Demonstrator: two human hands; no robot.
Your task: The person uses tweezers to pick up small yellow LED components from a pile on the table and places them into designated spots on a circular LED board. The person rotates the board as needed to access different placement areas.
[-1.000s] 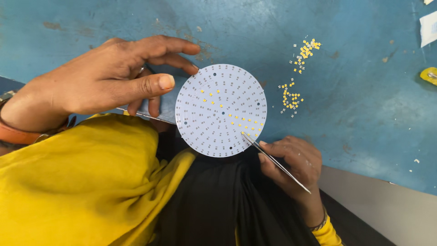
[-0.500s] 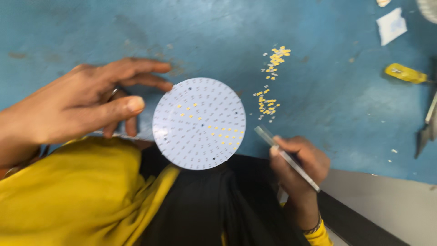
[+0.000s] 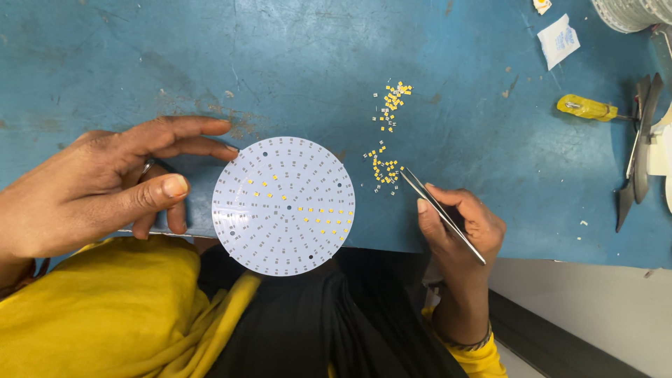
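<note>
A round white circuit board [image 3: 283, 205] with small yellow chips in its middle rows lies at the near edge of the blue table [image 3: 280, 70], overhanging it. My left hand [image 3: 105, 189] rests beside the board, fingertips touching its left rim, thumb out. My right hand [image 3: 458, 227] grips metal tweezers [image 3: 441, 212], their tips pointing at a loose heap of tiny yellow chips [image 3: 383, 170]. A second heap of chips [image 3: 393, 98] lies farther back.
A yellow-handled screwdriver [image 3: 588, 107] lies at the right, with dark metal tools [image 3: 640, 147] past it. A small white packet [image 3: 558, 40] sits at the back right, below a coiled white strip [image 3: 633, 12]. My yellow and black clothing fills the near foreground.
My right hand has carried the tweezers from the board's lower right edge out to the nearer chip heap. The left hand stays at the board's left rim.
</note>
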